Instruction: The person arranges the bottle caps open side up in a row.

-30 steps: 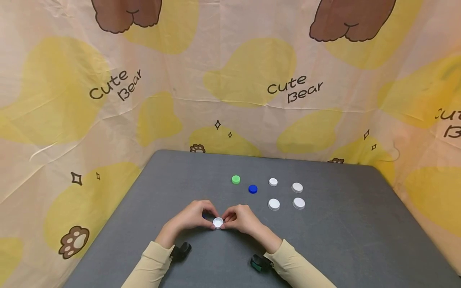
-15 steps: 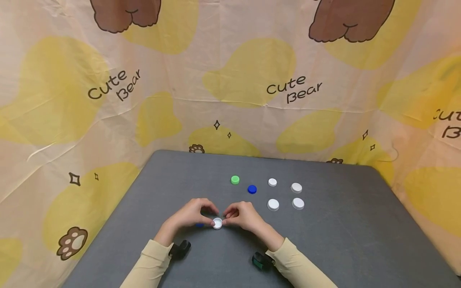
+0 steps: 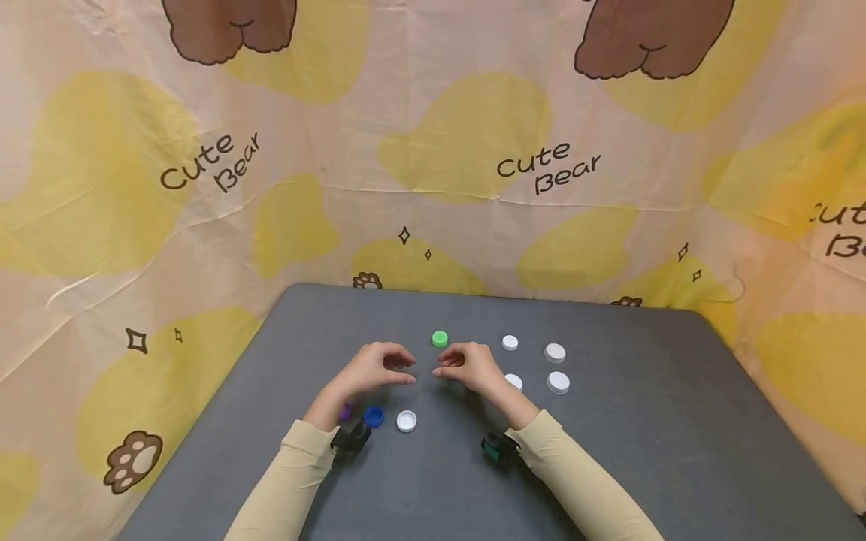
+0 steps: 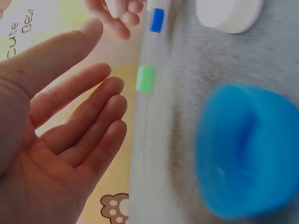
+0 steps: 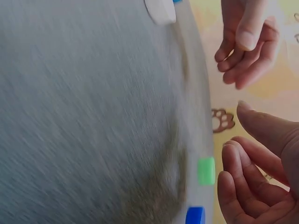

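Note:
Raised above the table, my left hand point(image 3: 376, 368) holds nothing, its thumb and fingers apart. My right hand point(image 3: 476, 368) hovers opposite, fingers loosely bent and empty. Nearer me lie a white bottle cap point(image 3: 407, 421) and a blue bottle cap point(image 3: 373, 416), both hollow side up. A purple cap point(image 3: 346, 412) is partly hidden by the left wrist. Behind the hands sits a green cap point(image 3: 440, 339). Another blue cap point(image 5: 195, 214) shows in the right wrist view; in the head view the right hand covers it.
Several white caps stand at the right: a small one point(image 3: 510, 343), two larger ones, one at the back point(image 3: 555, 353) and one in front point(image 3: 558, 382), and one point(image 3: 515, 382) partly behind the right wrist. A patterned cloth point(image 3: 446, 150) hangs beyond the grey table point(image 3: 609, 466).
Both hands have let go of the white cap, which stays on the table beside the near blue cap. They have lifted and moved forward, uncovering the near blue and purple caps.

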The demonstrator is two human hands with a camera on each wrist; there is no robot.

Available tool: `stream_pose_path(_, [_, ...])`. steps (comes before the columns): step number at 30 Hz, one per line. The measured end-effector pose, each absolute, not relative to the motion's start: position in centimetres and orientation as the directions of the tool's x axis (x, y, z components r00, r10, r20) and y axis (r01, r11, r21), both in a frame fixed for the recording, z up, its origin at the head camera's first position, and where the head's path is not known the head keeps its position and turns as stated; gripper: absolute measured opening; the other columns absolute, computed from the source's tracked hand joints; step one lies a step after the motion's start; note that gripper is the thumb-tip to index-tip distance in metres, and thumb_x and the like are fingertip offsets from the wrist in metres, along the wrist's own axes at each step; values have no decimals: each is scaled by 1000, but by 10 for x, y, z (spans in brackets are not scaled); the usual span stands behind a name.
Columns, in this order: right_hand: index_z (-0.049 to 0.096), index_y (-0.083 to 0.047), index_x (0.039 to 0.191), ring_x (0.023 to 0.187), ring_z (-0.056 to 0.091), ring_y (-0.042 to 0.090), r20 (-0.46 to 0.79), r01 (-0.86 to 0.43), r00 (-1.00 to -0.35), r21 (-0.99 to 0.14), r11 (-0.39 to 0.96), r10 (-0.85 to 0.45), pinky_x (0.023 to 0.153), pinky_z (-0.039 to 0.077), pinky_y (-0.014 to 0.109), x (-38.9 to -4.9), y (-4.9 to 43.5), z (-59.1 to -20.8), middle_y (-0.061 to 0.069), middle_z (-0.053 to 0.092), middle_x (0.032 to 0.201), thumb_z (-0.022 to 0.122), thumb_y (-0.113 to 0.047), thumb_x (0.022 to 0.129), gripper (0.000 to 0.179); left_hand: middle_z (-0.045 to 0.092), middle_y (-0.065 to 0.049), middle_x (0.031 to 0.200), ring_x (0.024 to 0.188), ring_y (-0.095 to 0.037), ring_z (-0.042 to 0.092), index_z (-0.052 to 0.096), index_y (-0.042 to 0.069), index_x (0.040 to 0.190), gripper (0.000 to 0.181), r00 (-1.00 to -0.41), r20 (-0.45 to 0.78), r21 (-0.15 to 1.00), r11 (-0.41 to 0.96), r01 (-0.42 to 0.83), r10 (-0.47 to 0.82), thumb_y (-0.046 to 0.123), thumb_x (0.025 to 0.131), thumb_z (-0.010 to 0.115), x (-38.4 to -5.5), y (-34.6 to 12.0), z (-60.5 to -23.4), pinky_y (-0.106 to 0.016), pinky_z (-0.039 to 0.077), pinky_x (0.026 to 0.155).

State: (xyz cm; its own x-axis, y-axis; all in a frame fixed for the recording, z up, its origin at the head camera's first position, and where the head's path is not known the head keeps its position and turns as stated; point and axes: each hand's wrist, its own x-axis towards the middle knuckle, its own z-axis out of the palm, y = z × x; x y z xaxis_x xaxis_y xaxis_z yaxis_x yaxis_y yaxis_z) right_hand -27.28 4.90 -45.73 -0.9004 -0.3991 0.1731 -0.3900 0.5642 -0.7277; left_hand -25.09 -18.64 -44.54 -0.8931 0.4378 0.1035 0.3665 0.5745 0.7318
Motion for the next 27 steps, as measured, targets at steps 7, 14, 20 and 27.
stream_pose_path(7, [74, -9, 91, 71, 66, 9, 175, -343, -931, -719, 604, -320, 64, 52, 24, -299, 54, -456, 0, 72, 79, 82, -24, 73, 25, 70, -10, 102, 91, -17, 65, 70, 6, 105, 34, -918, 83, 719, 615, 324, 387, 24, 77, 79, -272, -173, -444, -37, 52, 83])
stream_pose_path(14, [72, -5, 95, 76, 69, 15, 179, -321, -942, -727, 607, -284, 66, 54, 26, -319, 53, -457, 5, 73, 85, 81, -20, 75, 27, 71, -10, 97, 85, -14, 65, 70, 4, 104, 33, -939, 76, 729, 624, 281, 335, 21, 77, 79, -294, -162, -448, -34, 52, 80])
stream_pose_path(20, [72, -4, 97, 78, 70, 18, 178, -307, -949, -711, 633, -261, 67, 54, 27, -330, 51, -464, 7, 73, 87, 80, -19, 76, 27, 70, -3, 90, 81, -12, 64, 71, 5, 102, 32, -958, 67, 730, 641, 237, 278, 22, 76, 80, -313, -157, -452, -31, 51, 76])
stream_pose_path(27, [72, -4, 96, 81, 69, 19, 150, -283, -955, -718, 636, -256, 71, 54, 29, -338, 49, -472, 8, 73, 87, 81, -19, 75, 27, 71, -1, 89, 81, -13, 64, 72, 8, 99, 29, -970, 45, 722, 663, 198, 241, 21, 76, 80, -330, -153, -460, -31, 50, 76])
